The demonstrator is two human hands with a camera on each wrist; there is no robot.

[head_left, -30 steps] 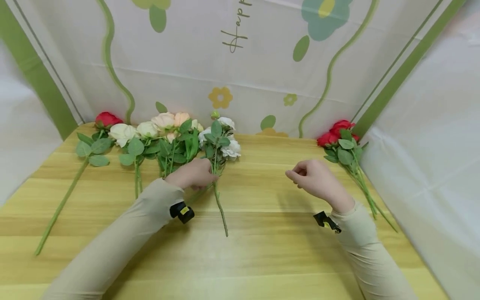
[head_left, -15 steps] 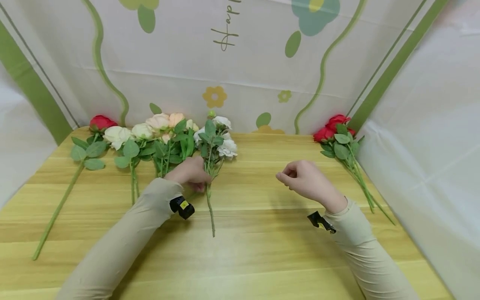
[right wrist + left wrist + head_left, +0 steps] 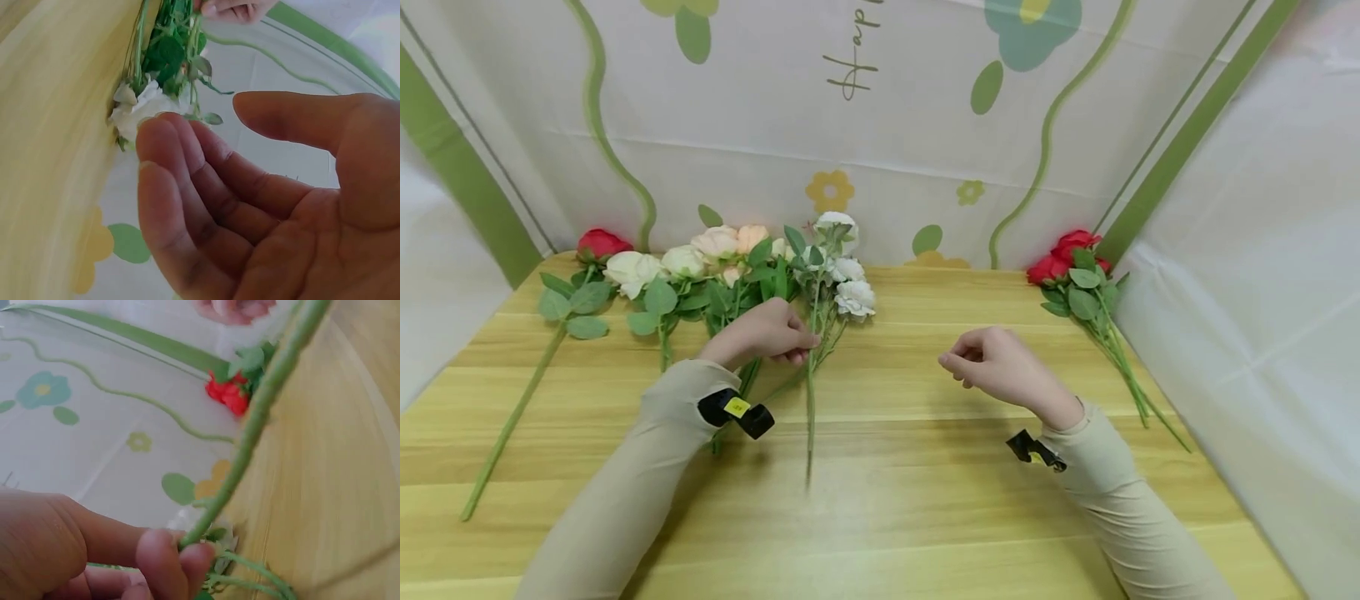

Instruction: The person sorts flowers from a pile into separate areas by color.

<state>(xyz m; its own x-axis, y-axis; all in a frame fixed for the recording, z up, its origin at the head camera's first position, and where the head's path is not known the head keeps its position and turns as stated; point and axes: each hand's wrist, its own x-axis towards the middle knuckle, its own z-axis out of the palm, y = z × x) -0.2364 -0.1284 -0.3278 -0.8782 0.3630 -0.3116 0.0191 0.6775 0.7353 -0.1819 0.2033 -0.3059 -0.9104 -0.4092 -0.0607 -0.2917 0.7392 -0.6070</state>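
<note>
My left hand point(image 3: 765, 331) pinches the green stem point(image 3: 255, 422) of a white artificial flower point(image 3: 837, 227) between thumb and fingers. The stem's lower end points toward the front of the table. More white flowers point(image 3: 855, 298) lie right behind and beside the held one, their stems running under it. My right hand point(image 3: 1000, 367) hovers over the table to the right, fingers loosely curled and thumb apart. Nothing sits in its palm, as the right wrist view shows.
Left of my left hand lie peach flowers point(image 3: 717, 242), cream flowers point(image 3: 634, 273) and a single red rose point(image 3: 602, 243). Several red roses point(image 3: 1075, 246) lie at the table's right edge. A printed cloth point(image 3: 737, 108) hangs behind the wooden table point(image 3: 910, 500).
The white flower in my left hand has lifted and shifted, its bloom now higher and its stem more upright. My right hand has drifted slightly left. The head view has turned a little.
</note>
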